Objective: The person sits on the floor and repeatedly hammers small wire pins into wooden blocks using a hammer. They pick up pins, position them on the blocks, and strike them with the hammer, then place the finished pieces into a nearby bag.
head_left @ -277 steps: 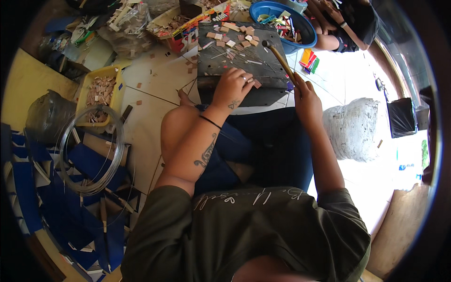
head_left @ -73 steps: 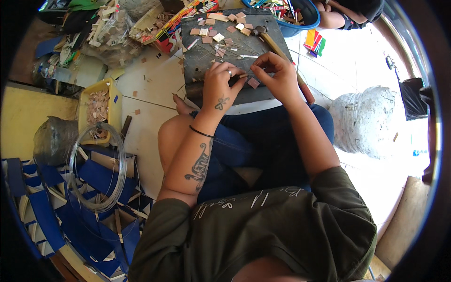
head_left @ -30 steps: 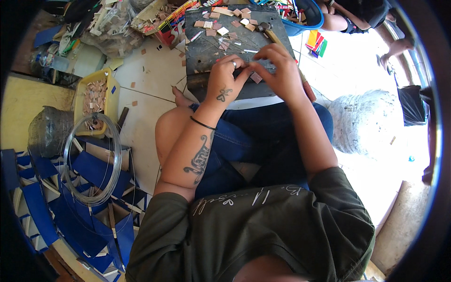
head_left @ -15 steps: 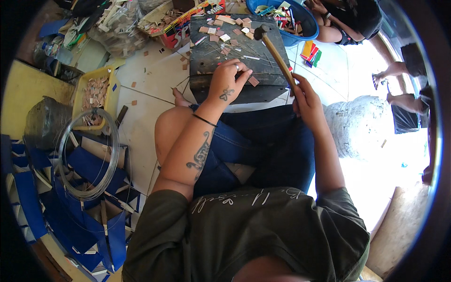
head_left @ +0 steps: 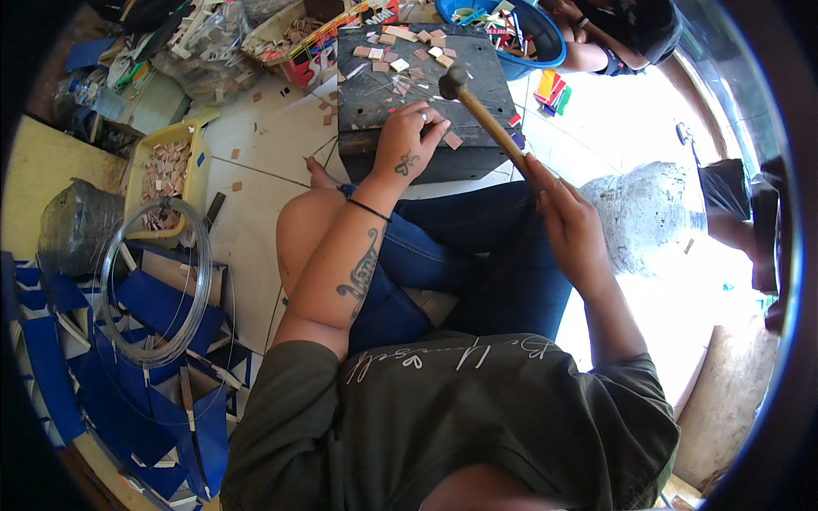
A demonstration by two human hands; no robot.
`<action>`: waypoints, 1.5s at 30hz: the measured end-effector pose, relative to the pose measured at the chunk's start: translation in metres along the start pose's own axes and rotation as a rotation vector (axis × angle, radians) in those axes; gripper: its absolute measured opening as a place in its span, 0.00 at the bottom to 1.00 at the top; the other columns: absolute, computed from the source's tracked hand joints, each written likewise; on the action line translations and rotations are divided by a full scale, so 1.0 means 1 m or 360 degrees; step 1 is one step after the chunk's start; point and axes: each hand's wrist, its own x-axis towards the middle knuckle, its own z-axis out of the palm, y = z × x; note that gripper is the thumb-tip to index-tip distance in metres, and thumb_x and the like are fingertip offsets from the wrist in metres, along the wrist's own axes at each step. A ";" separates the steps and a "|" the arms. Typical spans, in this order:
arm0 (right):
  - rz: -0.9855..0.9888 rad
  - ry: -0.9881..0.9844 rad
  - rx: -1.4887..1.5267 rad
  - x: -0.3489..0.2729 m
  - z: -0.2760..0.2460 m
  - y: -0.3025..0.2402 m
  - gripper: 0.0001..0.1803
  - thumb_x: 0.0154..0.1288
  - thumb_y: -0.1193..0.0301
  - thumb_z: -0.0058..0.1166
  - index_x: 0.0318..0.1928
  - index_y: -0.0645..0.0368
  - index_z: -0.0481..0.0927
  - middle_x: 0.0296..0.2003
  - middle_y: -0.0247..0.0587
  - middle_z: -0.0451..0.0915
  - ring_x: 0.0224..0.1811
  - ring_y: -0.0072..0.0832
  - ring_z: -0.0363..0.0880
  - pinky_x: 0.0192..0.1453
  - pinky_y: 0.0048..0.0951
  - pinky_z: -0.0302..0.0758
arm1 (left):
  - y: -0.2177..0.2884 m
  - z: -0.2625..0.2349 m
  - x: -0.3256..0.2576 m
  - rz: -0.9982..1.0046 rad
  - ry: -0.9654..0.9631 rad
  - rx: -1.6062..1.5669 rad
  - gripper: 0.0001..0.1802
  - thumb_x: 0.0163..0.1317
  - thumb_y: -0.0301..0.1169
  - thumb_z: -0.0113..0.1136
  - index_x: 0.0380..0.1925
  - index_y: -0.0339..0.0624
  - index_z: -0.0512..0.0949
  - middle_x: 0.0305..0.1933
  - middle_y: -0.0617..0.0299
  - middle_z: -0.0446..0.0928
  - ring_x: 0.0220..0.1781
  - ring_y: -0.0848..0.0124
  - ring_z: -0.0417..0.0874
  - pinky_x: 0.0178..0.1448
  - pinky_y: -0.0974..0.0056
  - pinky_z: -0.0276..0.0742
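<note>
A dark, scuffed square block [head_left: 375,102] sits at upper centre of the frame, scattered with small flat tan and pink tiles [head_left: 400,64]. The right hand [head_left: 573,223], centre right, is closed around the wooden handle of a hammer [head_left: 490,126] whose dark metal head hangs above the block. The left hand [head_left: 407,149] rests on the block's near edge, fingertips pinching something too small to make out.
</note>
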 end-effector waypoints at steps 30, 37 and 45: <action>-0.0097 0.0172 0.0174 -0.001 0.011 0.005 0.25 0.71 0.79 0.43 0.67 0.49 0.69 0.31 0.49 0.76 0.30 0.38 0.77 0.39 0.34 0.74 | -0.003 0.003 -0.003 0.0006 0.0051 -0.0039 0.08 0.57 0.27 0.64 0.23 0.35 0.78 0.25 0.55 0.76 0.27 0.59 0.76 0.33 0.59 0.71; 0.0138 0.0098 0.0261 0.011 0.015 0.029 0.26 0.70 0.78 0.45 0.67 0.48 0.70 0.29 0.47 0.74 0.29 0.38 0.75 0.40 0.34 0.74 | -0.003 0.002 -0.003 -0.0012 0.0029 -0.0008 0.07 0.56 0.27 0.64 0.24 0.36 0.79 0.26 0.55 0.76 0.27 0.59 0.77 0.33 0.59 0.71; 0.0362 0.0338 -0.0600 0.102 0.060 0.091 0.24 0.67 0.71 0.46 0.64 0.45 0.69 0.44 0.50 0.76 0.40 0.50 0.81 0.44 0.48 0.78 | -0.006 -0.058 -0.002 -0.0229 0.0340 -0.0014 0.05 0.61 0.28 0.63 0.30 0.37 0.81 0.30 0.60 0.82 0.34 0.71 0.82 0.41 0.67 0.76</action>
